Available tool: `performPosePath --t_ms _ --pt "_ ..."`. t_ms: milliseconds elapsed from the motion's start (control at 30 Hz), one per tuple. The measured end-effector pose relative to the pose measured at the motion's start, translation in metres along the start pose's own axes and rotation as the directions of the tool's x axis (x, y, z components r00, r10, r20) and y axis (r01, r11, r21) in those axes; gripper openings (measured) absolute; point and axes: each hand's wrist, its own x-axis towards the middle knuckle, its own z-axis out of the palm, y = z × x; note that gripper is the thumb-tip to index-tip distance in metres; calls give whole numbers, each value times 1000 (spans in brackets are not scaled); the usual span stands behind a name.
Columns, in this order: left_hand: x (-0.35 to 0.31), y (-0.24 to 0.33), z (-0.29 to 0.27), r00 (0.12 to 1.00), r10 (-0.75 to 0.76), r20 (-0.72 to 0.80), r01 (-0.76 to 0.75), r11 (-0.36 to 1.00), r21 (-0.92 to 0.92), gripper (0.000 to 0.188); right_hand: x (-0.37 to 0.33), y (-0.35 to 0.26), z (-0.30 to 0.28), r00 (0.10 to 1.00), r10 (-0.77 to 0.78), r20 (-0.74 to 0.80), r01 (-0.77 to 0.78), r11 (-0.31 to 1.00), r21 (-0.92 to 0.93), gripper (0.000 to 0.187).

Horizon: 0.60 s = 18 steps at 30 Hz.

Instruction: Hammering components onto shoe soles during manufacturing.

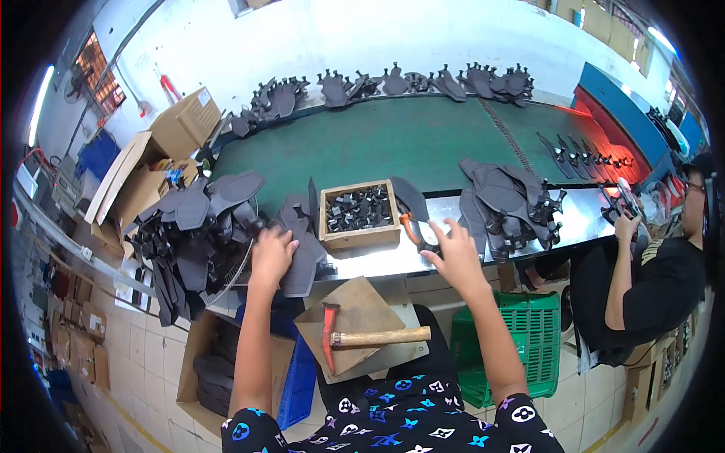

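My left hand (273,259) is over the near bench edge, between a heap of dark grey padded pieces (187,208) and a few loose grey pieces (301,266). Its fingers are slightly bent and apart, beside the loose pieces; no grip shows. My right hand (458,260) reaches forward, thumb and forefinger spread. Close to its fingertips lies an orange-handled tool (409,227), its kind unclear. Between the hands stands a wooden box (361,239) of small black and metal parts (358,210). A hammer (377,337) with a red head and wooden handle rests on a board (363,294) at my lap.
Beyond the bench runs a green conveyor belt (355,143), grey pieces lined along its far side. Another heap of grey pieces (504,200) lies right. A green crate (529,340) and a cardboard box (198,392) flank my legs. A co-worker (642,294) sits at the right.
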Motion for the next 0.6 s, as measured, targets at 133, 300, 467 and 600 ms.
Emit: performPosePath --t_ms 133,300,467,600 --pt "-8 31 12 995 -96 38 91 990 106 50 22 24 7 999 24 24 -27 987 157 16" --pt "-33 121 -60 950 154 -272 -197 970 -140 65 74 -27 -67 964 146 -223 -17 868 497 19" --pt "-48 174 -131 891 336 -304 -453 675 -582 65 97 -104 -124 960 -279 4 181 633 753 23" --pt "-95 155 -142 955 250 162 129 142 -981 47 62 -132 -88 977 -189 97 -59 201 978 50"
